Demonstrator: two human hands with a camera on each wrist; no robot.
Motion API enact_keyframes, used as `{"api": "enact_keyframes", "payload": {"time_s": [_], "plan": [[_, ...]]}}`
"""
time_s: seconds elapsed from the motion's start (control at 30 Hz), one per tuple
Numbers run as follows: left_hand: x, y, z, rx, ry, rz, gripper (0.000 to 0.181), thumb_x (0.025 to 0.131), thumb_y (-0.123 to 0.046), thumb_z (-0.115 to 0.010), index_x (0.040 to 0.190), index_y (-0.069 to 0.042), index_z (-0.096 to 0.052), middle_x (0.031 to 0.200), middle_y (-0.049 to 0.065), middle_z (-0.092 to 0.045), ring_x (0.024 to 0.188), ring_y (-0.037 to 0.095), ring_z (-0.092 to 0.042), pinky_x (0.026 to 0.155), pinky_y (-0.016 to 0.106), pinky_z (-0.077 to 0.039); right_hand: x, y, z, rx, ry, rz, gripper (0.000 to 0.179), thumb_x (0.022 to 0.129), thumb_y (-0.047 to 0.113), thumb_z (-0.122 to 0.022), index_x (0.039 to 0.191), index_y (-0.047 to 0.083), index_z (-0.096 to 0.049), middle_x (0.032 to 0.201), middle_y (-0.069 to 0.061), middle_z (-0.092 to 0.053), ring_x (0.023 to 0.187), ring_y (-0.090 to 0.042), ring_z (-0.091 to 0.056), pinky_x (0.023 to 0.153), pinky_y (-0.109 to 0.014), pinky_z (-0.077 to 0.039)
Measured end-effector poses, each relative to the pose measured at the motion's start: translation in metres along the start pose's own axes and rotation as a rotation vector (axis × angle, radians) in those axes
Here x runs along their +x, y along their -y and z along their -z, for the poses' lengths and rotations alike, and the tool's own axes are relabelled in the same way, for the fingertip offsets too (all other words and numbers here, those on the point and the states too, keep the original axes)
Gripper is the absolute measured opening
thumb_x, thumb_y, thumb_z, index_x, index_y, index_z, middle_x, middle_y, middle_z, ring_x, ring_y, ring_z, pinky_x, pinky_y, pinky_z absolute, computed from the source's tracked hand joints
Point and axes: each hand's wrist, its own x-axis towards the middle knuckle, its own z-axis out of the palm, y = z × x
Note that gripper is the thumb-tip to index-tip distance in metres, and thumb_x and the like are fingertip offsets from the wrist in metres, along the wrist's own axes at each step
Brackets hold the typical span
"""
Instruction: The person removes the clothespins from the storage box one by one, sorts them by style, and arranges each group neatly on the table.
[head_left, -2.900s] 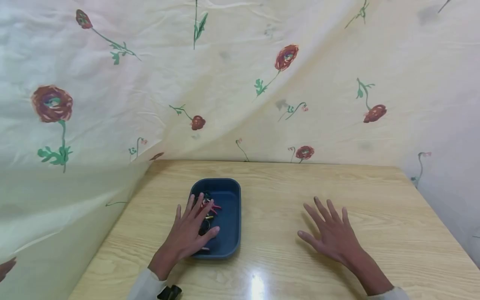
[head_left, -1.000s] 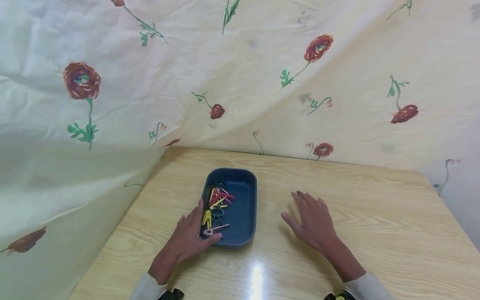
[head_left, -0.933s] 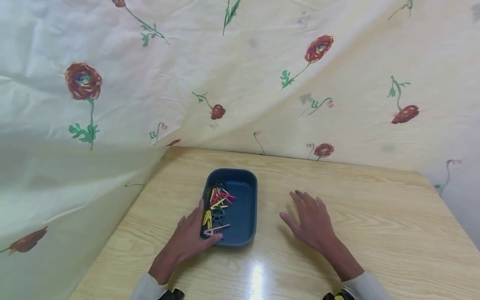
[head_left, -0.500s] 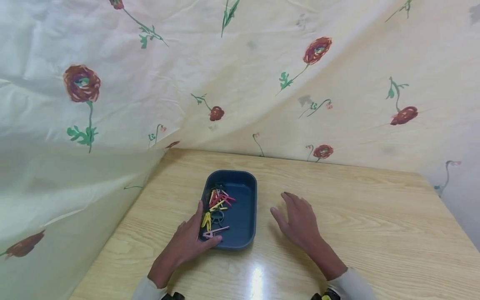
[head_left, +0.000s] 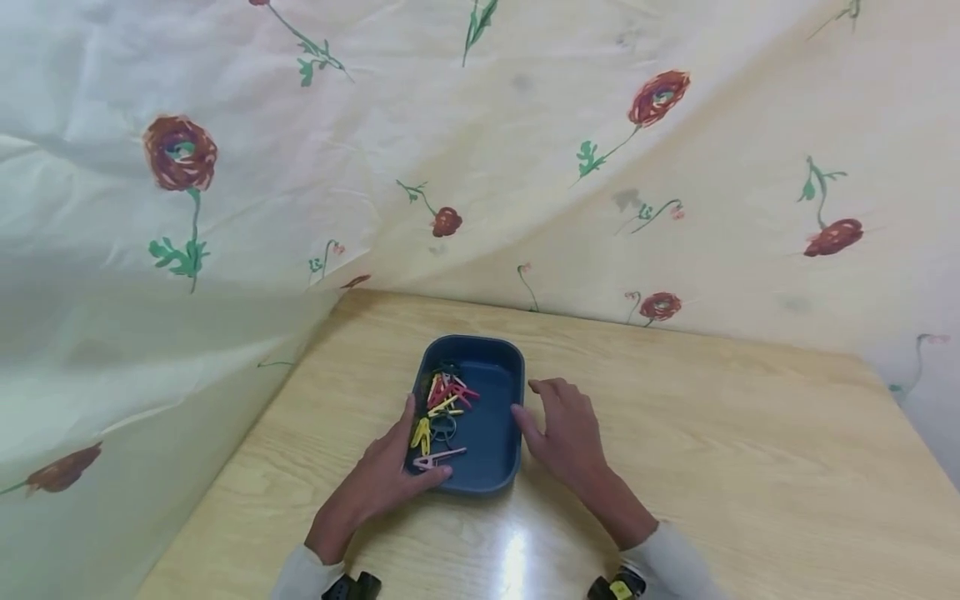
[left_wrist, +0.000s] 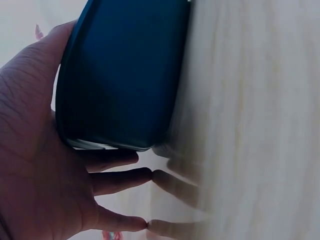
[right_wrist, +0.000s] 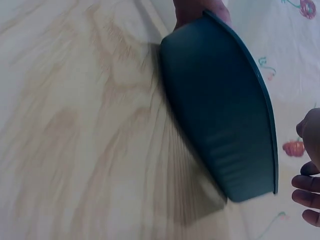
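A dark blue plastic bin (head_left: pixel 491 437) stands on the table, with small things lying along its left side. Among them are a yellow clothespin (head_left: pixel 422 435), a pink clothespin (head_left: pixel 438 458), red clothespins (head_left: pixel 453 392) and a dark round ring piece (head_left: pixel 442 427). My left hand (head_left: pixel 382 471) rests on the bin's near left corner, thumb across the front rim. In the left wrist view its fingers (left_wrist: pixel 120 181) point straight down beside the bin's wall. My right hand (head_left: pixel 566 429) is at the bin's right side, thumb tip right at the rim, fingers (right_wrist: pixel 306 197) loosely bent and holding nothing.
The light wooden table (head_left: pixel 712 450) extends widely to the right of the bin. A cream cloth with printed flowers (head_left: pixel 510 150) hangs behind the table and along its left side. Both wrists carry dark strapped devices (head_left: pixel 618 583).
My right hand has moved left, from well out on the table to the bin's right rim. My left hand has shifted from above the clothespins to the bin's near left corner.
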Motion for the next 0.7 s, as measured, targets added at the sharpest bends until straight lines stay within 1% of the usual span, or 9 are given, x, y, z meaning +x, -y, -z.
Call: {"api": "enact_keyframes", "payload": {"time_s": [0.1,0.2,0.33,0.4,0.47,0.57,0.63,0.7], "plan": [[0.0,-0.002,0.002,-0.012,0.026,0.006,0.117,0.082,-0.06,-0.073,0.161,-0.021,0.004,0.164,0.011,-0.018,0.145,0.036,-0.027,0.11,0.06,-0.03,0.007,0.011,-0.005,-0.021,0.011,0.02,0.047,0.093,0.035,-0.07,0.119,-0.003,-0.066,0.111,-0.017,-0.065,0.099,-0.033,-0.059,0.087,-0.05,-0.046],[0.0,-0.002,0.004,-0.026,0.033,0.012,0.117,0.082,-0.059,-0.074,0.161,-0.02,0.004,0.164,0.012,-0.019,0.145,0.036,-0.027,0.11,0.059,-0.03,0.018,0.022,-0.011,-0.041,0.02,0.049,0.044,0.092,0.035,-0.072,0.116,-0.002,-0.069,0.107,-0.016,-0.067,0.095,-0.032,-0.06,0.086,-0.049,-0.048],[0.0,-0.003,0.006,-0.038,0.034,0.022,0.117,0.082,-0.058,-0.074,0.161,-0.02,0.003,0.163,0.014,-0.022,0.143,0.036,-0.032,0.11,0.058,-0.032,0.034,0.034,-0.021,-0.063,0.034,0.08,0.039,0.091,0.035,-0.073,0.109,0.0,-0.071,0.104,-0.014,-0.068,0.093,-0.032,-0.061,0.084,-0.048,-0.049],[0.0,-0.002,0.006,-0.044,0.034,0.018,0.116,0.083,-0.056,-0.075,0.161,-0.022,0.003,0.162,0.014,-0.024,0.14,0.035,-0.036,0.109,0.056,-0.034,0.042,0.038,-0.027,-0.07,0.058,0.076,0.038,0.091,0.035,-0.073,0.107,0.001,-0.071,0.102,-0.014,-0.069,0.092,-0.031,-0.061,0.082,-0.047,-0.049],[0.001,-0.002,0.005,-0.058,0.04,0.005,0.116,0.083,-0.055,-0.076,0.161,-0.022,0.004,0.161,0.014,-0.025,0.139,0.033,-0.039,0.109,0.054,-0.035,0.05,0.041,-0.033,-0.067,0.108,0.046,0.037,0.091,0.036,-0.072,0.105,0.001,-0.072,0.099,-0.013,-0.069,0.09,-0.031,-0.062,0.08,-0.045,-0.051],[0.001,-0.001,0.003,-0.072,0.046,-0.012,0.117,0.083,-0.054,-0.076,0.161,-0.022,0.004,0.161,0.013,-0.026,0.138,0.031,-0.039,0.108,0.053,-0.035,0.063,0.043,-0.04,-0.053,0.226,-0.033,0.036,0.092,0.036,-0.071,0.102,0.002,-0.072,0.092,-0.01,-0.069,0.081,-0.026,-0.063,0.071,-0.041,-0.054],[0.001,-0.001,0.003,-0.077,0.049,-0.012,0.117,0.083,-0.054,-0.076,0.161,-0.021,0.005,0.161,0.013,-0.026,0.138,0.031,-0.038,0.109,0.053,-0.035,0.071,0.042,-0.045,-0.035,0.322,-0.088,0.032,0.093,0.036,-0.069,0.095,0.004,-0.072,0.081,-0.008,-0.066,0.07,-0.022,-0.061,0.061,-0.037,-0.052],[0.0,-0.001,0.003,-0.076,0.051,-0.002,0.117,0.083,-0.053,-0.077,0.161,-0.02,0.004,0.161,0.015,-0.027,0.138,0.033,-0.039,0.108,0.054,-0.035,0.077,0.041,-0.049,-0.006,0.4,-0.126,0.03,0.095,0.035,-0.068,0.087,0.006,-0.069,0.069,-0.004,-0.06,0.06,-0.018,-0.057,0.053,-0.033,-0.047]]}}
